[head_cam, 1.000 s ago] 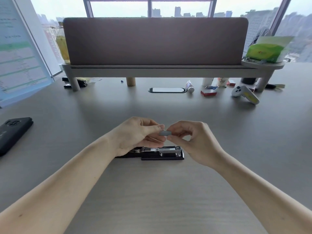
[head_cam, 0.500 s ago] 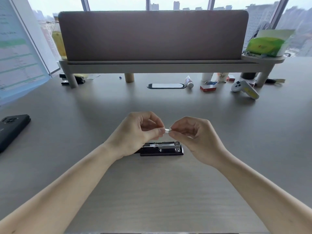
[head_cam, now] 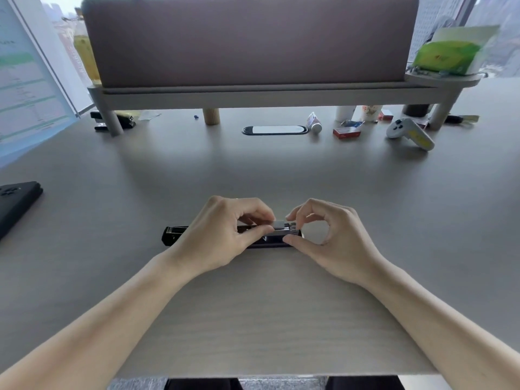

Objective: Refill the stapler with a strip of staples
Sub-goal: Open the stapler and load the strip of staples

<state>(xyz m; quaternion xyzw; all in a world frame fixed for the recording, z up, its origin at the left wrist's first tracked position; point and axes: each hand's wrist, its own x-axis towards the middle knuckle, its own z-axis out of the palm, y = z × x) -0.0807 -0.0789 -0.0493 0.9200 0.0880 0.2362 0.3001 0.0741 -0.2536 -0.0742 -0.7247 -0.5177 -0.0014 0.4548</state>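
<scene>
Seating the staple strip (head_cam: pixel 278 222) into the open stapler (head_cam: pixel 174 235) was, as I judged it, the step in hand. The stapler lay flat on the desk (head_cam: pixel 253 305), near its middle. My left hand (head_cam: pixel 222 235) pinched the strip between thumb and forefinger over the channel; my right hand (head_cam: pixel 332 237) pinched the stapler's front end at 3 o'clock. Next called for sliding the strip fully in, then closing the top. A phone (head_cam: pixel 17 204) lay well apart at 9 o'clock.

stapler (head_cam: pixel 174 235): black, opened flat on desk; staples (head_cam: pixel 279 223): grey strip over its channel
</scene>
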